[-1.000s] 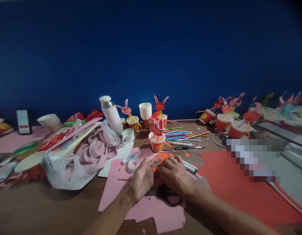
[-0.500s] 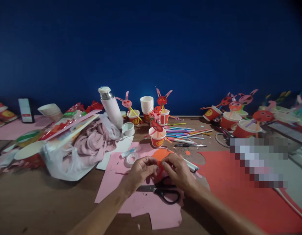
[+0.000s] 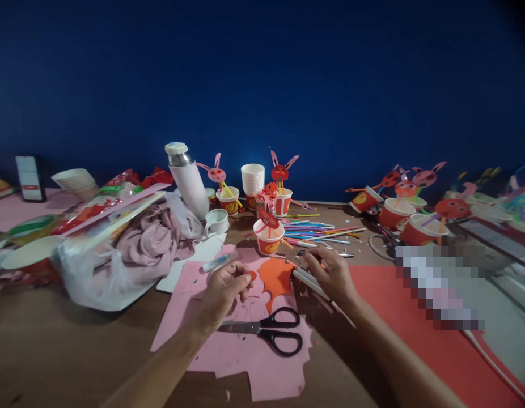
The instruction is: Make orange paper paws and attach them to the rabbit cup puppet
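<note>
A small orange paper disc (image 3: 252,275) is pinched between the thumb and fingertips of my left hand (image 3: 224,292), above the pink paper sheet (image 3: 275,368). My right hand (image 3: 334,277) reaches over the table beside the white markers (image 3: 307,277); its fingers are bent and apart, and I see nothing held in them. Between the hands lies a cut orange paper scrap (image 3: 276,277). Black-handled scissors (image 3: 282,334) rest on the pink sheet just below, blades pointing left. A clear tube with a blue label (image 3: 220,262) lies behind my left hand.
Behind my hands stand red paper cups with paper animal heads (image 3: 269,241) and coloured sticks (image 3: 317,229). On the left are a plastic bag (image 3: 101,283) and a white thermos (image 3: 188,184). Red paper (image 3: 398,317) covers the right side, with a cable (image 3: 492,357) over it.
My hands, close together before, have parted. The left hand has moved left with the orange disc; the right has moved right and up toward the markers. The scissors and orange scrap now show more fully.
</note>
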